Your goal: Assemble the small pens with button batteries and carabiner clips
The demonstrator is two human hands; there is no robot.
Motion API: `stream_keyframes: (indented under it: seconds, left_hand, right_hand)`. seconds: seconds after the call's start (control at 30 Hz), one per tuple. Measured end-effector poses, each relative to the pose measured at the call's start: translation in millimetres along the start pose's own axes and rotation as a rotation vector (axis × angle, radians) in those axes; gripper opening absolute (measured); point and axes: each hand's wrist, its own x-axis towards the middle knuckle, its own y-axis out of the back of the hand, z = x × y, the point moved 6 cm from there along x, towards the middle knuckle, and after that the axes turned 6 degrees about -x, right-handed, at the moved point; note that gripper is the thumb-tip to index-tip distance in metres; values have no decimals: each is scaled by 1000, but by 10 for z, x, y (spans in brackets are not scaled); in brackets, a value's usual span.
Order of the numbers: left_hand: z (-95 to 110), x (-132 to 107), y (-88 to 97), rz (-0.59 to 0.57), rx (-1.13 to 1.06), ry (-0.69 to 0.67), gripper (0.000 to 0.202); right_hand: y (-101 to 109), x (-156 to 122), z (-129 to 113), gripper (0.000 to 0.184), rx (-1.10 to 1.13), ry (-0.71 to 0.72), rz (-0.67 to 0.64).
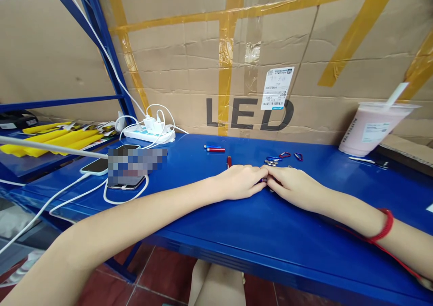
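Note:
My left hand [241,182] and my right hand [293,186] meet fingertip to fingertip above the blue table [216,224]. A small purple tube [263,180] shows between the left fingers, its far end hidden where the hands join. The right fingers are closed against that end; what they pinch is covered. Just beyond the hands lie several small silver button cells [271,162], with a blue carabiner [275,158], a red carabiner [284,155] and a dark blue carabiner [298,156] around them. A red tube [229,161] sits behind my left hand; farther back, another red tube [215,150] touches a blue tube [212,146].
Phones [96,166] with white cables and a white power strip [149,132] occupy the left side. Yellow-handled tools [64,139] lie farther left. A cup of pink drink [375,127] with a straw stands at the back right. A large cardboard box [189,71] walls off the back.

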Motion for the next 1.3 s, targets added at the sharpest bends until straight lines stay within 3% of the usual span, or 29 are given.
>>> stream_keyframes:
  seconds: [1.3]
  left_hand:
    - [6, 2, -7, -15, 15, 15, 18]
  right_hand:
    - [-27, 2, 42, 19, -79, -23, -3]
